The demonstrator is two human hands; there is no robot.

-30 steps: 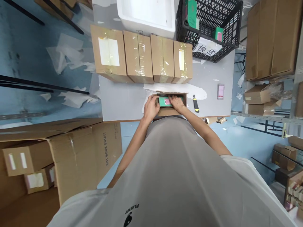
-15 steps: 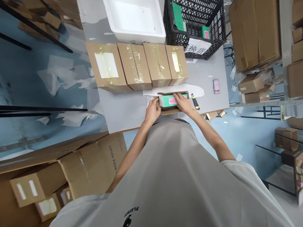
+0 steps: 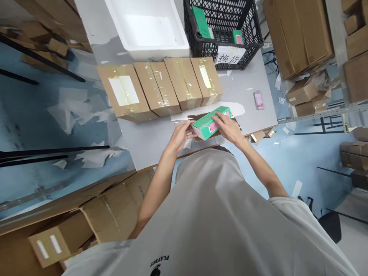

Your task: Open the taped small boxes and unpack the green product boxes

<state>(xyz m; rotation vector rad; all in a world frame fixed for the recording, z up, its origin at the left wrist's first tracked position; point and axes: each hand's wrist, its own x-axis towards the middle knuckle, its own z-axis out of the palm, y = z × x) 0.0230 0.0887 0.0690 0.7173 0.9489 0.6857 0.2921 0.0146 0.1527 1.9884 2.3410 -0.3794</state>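
Observation:
A long green box (image 3: 212, 122) with a pink label is tilted above an open brown carton (image 3: 198, 116), which it largely covers. My right hand (image 3: 229, 128) grips the green box from its right side, fingers bent over the top. At its left end is my left hand (image 3: 181, 136), with thumb and fingers curled about the end's corners. Just right of the carton lies a utility knife (image 3: 236, 122), mostly hidden behind my right hand.
Several taped cartons (image 3: 184, 82) stand in a row beyond my hands. Behind them are a white foam tub (image 3: 156, 53) and a black crate (image 3: 247, 53) with green boxes inside. A small pink item (image 3: 258, 100) lies on the grey table (image 3: 140, 143) to the right.
The green box has come up out of the brown carton and is now tilted. Both hands have moved with it. My view has shifted slightly.

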